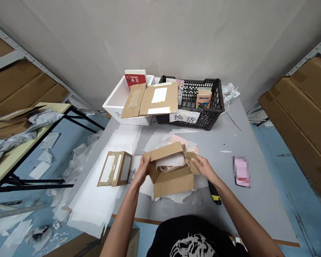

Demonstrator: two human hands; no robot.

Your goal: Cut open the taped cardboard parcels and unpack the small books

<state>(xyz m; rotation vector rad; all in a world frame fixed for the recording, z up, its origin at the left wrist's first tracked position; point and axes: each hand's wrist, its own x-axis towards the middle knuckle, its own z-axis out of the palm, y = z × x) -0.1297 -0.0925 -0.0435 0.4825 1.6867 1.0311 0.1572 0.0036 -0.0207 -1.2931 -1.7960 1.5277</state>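
Near the middle of the gray table [256, 200], the person is holding an opened cardboard box [171, 184] with both hands. The left hand [142, 170] is gripping the box's left side, its fingers curling over the edge, and the right hand [202, 167] is pinching the torn right flap, its fingers slightly spread. White foam wrapping [169, 160] is filling the opening, hiding whatever lies beneath it. Pinkish paper [183, 140] is showing behind the far flap, mostly covered. Just left of the box, a small taped carton [115, 168] is lying on white sheets [96, 194]. Beside the right forearm, a black and yellow box cutter [215, 194] is lying partly hidden, its blade out of sight. Farther right, a pink item [241, 171] is lying blurred and unreadable. At the far end, a white foam box [115, 107] and a black plastic basket [216, 103] are standing side by side, with flattened cardboard [157, 100] covering part of both.
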